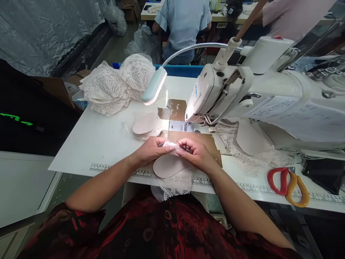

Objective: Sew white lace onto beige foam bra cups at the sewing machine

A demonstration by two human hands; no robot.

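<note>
At the table's front edge, my left hand (153, 149) pinches the upper edge of a white lace piece (176, 185) with a smooth pale cup pad (169, 166) on it. My right hand (195, 153) is closed around small dark thread snips (184, 147), their thin point directed at the lace edge. Its thumb and fingers meet the same edge, beside my left thumb. The lower lace hangs over the table edge. Just beyond my hands is the sewing machine's needle area (185, 126). Another lace piece with a pale pad (145, 124) lies to the left.
The sewing machine (215, 93) fills the right side, with a gooseneck lamp (155, 86) arching over the table. Stacked lace cups (107, 86) sit at the back left. More lace (250, 140) and red-and-yellow-handled scissors (288, 185) lie right. A person (183, 25) sits beyond.
</note>
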